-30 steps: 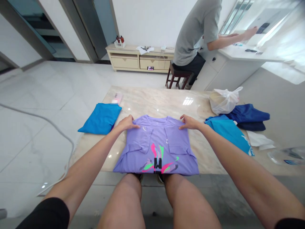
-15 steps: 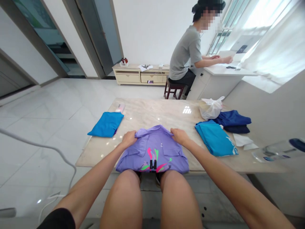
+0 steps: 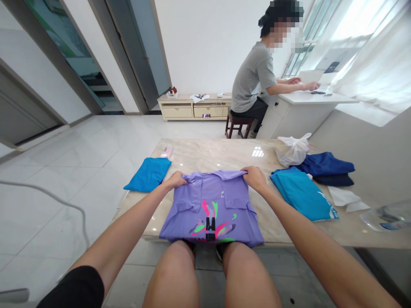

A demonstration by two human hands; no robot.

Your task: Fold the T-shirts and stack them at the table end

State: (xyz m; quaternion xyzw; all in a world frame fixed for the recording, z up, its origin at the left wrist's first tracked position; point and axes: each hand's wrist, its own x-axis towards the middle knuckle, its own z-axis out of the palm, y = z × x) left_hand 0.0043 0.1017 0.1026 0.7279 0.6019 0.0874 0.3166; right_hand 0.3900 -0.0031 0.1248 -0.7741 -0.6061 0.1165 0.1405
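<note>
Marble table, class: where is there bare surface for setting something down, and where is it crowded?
Bare marble table lies beyond the purple shirt, between the folded blue shirt and the white bag. A narrower strip separates purple shirt and teal shirt. The right end is crowded: bag, navy clothes, white paper.

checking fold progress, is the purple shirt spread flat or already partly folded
Partly folded: the purple shirt has both sleeves turned in over its front, and the left hand and right hand pinch its lifted top edge.

bright daylight from blown-out right window (image 3: 369, 47), glossy table (image 3: 205, 156) glare, wide-angle edge warping
</note>
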